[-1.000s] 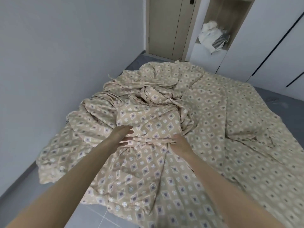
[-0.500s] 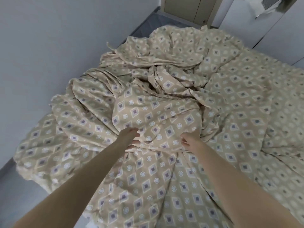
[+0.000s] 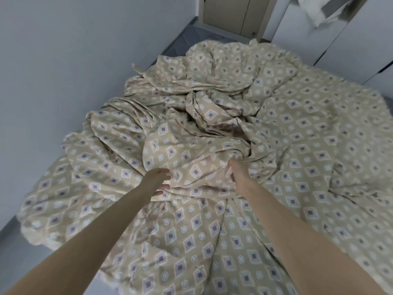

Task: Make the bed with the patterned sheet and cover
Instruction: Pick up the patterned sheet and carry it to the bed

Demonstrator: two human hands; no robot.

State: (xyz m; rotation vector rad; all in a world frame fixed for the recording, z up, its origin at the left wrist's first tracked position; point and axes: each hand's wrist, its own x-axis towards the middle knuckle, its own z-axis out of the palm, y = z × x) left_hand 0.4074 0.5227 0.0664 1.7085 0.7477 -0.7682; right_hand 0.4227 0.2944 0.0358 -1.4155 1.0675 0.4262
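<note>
A beige patterned cover (image 3: 191, 150) with purple diamonds lies bunched in a crumpled heap on the middle and left of the bed. The matching patterned sheet (image 3: 319, 135) spreads flatter over the right side. My left hand (image 3: 158, 180) reaches into a fold at the heap's near edge, fingers and thumb closing around the cloth. My right hand (image 3: 236, 170) grips a gathered ridge of the cover, its fingertips buried in the fabric.
A grey wall (image 3: 63, 60) runs close along the bed's left side. Grey floor (image 3: 12, 226) shows at the near left corner. A beige door (image 3: 231, 13) and white wardrobe panels (image 3: 319, 39) stand beyond the far end, with white bedding (image 3: 314, 9) in a niche.
The view has dropped and moved closer to the bed. Both hands have stayed on the same bunch of cover, which is drawn slightly nearer and higher.
</note>
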